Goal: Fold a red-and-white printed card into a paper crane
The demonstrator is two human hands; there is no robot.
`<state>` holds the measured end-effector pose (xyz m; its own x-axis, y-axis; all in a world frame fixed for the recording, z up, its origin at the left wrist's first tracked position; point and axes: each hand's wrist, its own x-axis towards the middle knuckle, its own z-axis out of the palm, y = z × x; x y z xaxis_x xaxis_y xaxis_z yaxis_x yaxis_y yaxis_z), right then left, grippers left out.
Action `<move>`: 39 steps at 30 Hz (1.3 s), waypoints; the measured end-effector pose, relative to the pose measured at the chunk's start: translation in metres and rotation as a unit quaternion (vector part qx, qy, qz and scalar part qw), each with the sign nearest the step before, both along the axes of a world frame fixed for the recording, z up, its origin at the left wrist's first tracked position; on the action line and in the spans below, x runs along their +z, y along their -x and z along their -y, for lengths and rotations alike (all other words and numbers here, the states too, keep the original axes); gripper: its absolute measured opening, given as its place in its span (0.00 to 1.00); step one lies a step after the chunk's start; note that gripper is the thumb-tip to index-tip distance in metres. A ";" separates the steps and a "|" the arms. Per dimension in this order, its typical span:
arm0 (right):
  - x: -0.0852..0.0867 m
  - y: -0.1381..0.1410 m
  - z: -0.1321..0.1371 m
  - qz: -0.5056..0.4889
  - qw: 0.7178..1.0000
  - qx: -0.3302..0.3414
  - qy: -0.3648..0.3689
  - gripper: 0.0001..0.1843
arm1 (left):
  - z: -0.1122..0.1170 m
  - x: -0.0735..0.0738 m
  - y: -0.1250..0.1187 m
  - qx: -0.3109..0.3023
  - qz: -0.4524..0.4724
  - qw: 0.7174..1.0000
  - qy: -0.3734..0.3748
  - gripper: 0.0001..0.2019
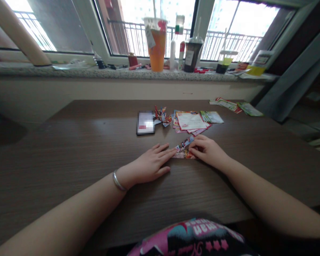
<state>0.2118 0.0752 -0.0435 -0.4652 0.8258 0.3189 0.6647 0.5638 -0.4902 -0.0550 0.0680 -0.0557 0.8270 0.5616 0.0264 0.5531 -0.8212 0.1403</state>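
A small colourful printed sheet of paper (180,155) lies on the table before me, with one strip of it folded over at a slant. My left hand (152,163) rests flat, fingers stretched out, its fingertips touching the paper's left end. A silver bangle (118,180) circles that wrist. My right hand (206,149) is closed in a pinch on the right side of the paper, where its fingers hide part of the fold. Beyond the hands sits a folded paper piece (162,115) with pointed ends, beside a phone (145,123) with a blurred screen.
A stack of printed sheets (191,121) and a green leaflet (212,117) lie behind my right hand on the brown table (69,149). More leaflets (229,104) are at the far right. Along the windowsill (117,74) stand an orange drink cup (157,49), a dark drink cup (192,53) and bottles.
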 end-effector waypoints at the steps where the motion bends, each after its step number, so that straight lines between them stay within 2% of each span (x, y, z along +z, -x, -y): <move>1: 0.002 0.000 0.001 0.004 0.999 -0.008 -0.039 0.05 | 0.000 0.000 0.000 -0.003 0.000 1.000 -0.002 0.30; 4: 0.008 0.000 0.004 0.027 0.990 -0.015 -0.136 0.04 | 0.000 0.000 0.000 -0.009 -0.003 1.000 -0.007 0.28; 6: 0.010 0.001 0.004 0.034 0.987 0.013 -0.154 0.04 | 0.001 0.001 0.000 -0.011 -0.008 1.000 -0.005 0.28; 9: 0.005 0.003 0.001 0.027 0.995 0.028 -0.088 0.05 | 0.003 0.001 -0.001 -0.013 -0.007 1.000 -0.003 0.31; 13: -0.010 0.003 -0.009 0.051 0.998 -0.046 0.006 0.04 | 0.006 -0.002 -0.003 -0.023 -0.003 1.000 -0.005 0.34; 15: -0.016 0.001 -0.013 0.054 0.996 -0.063 0.014 0.04 | 0.007 -0.003 -0.004 -0.029 -0.012 1.000 -0.003 0.34; 20: -0.021 0.000 -0.018 0.053 0.998 -0.037 -0.005 0.05 | 0.007 -0.003 -0.005 -0.032 -0.024 0.999 0.002 0.33; 29: -0.014 -0.009 -0.021 0.090 0.996 -0.019 -0.007 0.06 | 0.009 0.001 -0.006 -0.032 -0.016 0.999 0.015 0.34; 39: -0.009 -0.015 -0.022 0.137 0.990 -0.041 -0.004 0.06 | 0.008 0.002 -0.006 -0.047 0.022 0.998 0.030 0.32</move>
<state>0.2269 0.0973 -0.0523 -0.4659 0.8627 0.1968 0.8159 0.5049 -0.2818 -0.0486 0.0599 -0.0533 0.8754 0.4824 0.0319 0.4656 -0.8589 0.2132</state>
